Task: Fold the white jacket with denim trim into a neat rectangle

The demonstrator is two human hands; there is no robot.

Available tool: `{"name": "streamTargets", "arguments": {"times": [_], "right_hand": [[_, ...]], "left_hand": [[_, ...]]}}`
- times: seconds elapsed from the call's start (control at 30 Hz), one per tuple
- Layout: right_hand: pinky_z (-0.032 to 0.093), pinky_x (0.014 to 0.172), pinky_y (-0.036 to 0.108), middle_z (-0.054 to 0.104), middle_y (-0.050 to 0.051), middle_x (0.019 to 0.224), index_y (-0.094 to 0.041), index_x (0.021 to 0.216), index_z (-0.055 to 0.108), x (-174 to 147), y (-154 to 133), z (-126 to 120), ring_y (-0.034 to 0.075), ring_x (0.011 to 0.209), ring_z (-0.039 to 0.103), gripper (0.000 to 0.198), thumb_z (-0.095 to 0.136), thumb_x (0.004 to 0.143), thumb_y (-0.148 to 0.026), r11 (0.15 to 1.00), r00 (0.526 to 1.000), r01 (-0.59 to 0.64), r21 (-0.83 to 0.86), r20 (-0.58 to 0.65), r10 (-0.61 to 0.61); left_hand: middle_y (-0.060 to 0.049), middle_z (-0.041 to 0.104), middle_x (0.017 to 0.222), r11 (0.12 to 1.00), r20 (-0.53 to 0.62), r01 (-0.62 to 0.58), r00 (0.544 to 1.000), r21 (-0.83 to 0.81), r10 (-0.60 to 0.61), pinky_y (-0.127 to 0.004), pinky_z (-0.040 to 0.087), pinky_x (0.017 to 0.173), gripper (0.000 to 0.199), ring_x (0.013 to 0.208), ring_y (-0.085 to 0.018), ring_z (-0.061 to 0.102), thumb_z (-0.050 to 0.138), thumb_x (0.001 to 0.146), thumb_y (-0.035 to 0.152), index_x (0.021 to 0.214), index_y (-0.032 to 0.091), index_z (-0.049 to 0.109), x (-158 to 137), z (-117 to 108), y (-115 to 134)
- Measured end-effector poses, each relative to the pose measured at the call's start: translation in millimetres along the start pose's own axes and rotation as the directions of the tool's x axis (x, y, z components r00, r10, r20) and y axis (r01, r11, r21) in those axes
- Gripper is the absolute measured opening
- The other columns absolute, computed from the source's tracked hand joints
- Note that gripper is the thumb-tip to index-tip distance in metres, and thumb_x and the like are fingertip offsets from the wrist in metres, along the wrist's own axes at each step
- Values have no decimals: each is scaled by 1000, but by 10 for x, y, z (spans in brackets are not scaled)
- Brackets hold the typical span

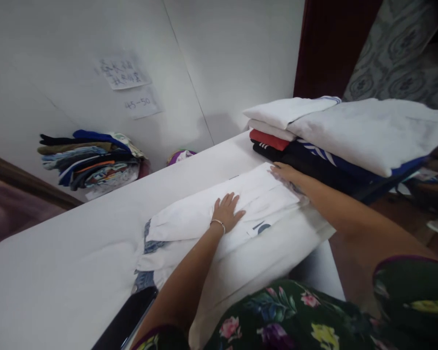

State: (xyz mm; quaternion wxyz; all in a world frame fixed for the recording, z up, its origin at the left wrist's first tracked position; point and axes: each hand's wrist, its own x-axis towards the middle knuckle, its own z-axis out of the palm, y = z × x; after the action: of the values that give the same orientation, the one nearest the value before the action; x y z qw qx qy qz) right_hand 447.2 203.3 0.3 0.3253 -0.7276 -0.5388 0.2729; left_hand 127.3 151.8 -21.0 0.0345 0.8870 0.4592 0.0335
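A white garment (193, 214) with blue-grey patterned edging at its left end lies partly folded on the white table. Flat on its middle rests my left hand (226, 214), fingers spread, a bracelet at the wrist. My right hand (284, 174) is at the garment's far right end, touching its edge; its fingers are partly hidden, and whether they pinch the cloth is unclear. A dark printed mark (263, 227) shows on the white cloth below the left hand. More pale cloth hangs over the near table edge toward my body.
Stacked folded clothes (277, 141), white, red, black and blue, stand at the right. Another clothes pile (95, 158) lies beyond the far edge at left. A black flat object (127, 318) lies at the near edge. Handwritten paper notes (124, 73) hang on the wall.
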Motion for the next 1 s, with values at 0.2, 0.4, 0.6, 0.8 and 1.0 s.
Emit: {"name": "streamTargets", "arguments": {"times": [0.2, 0.4, 0.6, 0.8, 1.0], "right_hand": [[47, 95, 34, 62, 10, 124, -17, 130, 53, -757, 469, -254, 22, 113, 59, 49, 54, 88, -43, 973, 993, -90, 212, -50, 103], [45, 100, 42, 61, 8, 126, -20, 128, 56, -1259, 792, -276, 27, 114, 58, 58, 62, 79, -50, 963, 989, 114, 245, -116, -88], [44, 100, 40, 61, 6, 127, -23, 119, 65, -1295, 787, -158, 27, 115, 57, 50, 67, 70, -32, 960, 944, 278, 20, -192, -269], [52, 82, 34, 70, 5, 103, -22, 95, 73, -1142, 756, -87, 24, 94, 65, 28, 60, 70, -23, 972, 942, 232, 46, -261, -212], [43, 43, 25, 66, 3, 62, -17, 86, 72, -1092, 770, -48, 17, 50, 60, 25, 51, 77, -29, 993, 949, 102, 61, -306, -78]], "left_hand": [[-6, 22, 156, 1000, 21, 10, 1000, 14, -10, -49, 13, 115, 62, 143, -23, 17, 32, 92, 56, 146, 27, 28, 36, -23, 0], [-8, 19, 156, 994, 3, 103, 995, -28, -103, -55, 15, 113, 62, 144, -27, 13, 39, 90, 57, 143, 25, 37, 0, -177, 116], [-10, 33, 151, 998, -193, -59, 980, -21, 54, -55, 21, 112, 55, 139, -30, 27, 53, 86, 51, 133, 24, 50, -463, -186, 359], [-10, 51, 138, 988, -234, -139, 965, -64, 120, -47, 39, 102, 39, 127, -26, 46, 57, 87, 38, 122, 22, 58, -611, 52, 252], [-13, 47, 141, 972, -325, -235, 921, -15, 217, -48, 39, 102, 35, 133, -31, 39, 62, 84, 35, 116, 21, 60, -666, 56, 265]]}}
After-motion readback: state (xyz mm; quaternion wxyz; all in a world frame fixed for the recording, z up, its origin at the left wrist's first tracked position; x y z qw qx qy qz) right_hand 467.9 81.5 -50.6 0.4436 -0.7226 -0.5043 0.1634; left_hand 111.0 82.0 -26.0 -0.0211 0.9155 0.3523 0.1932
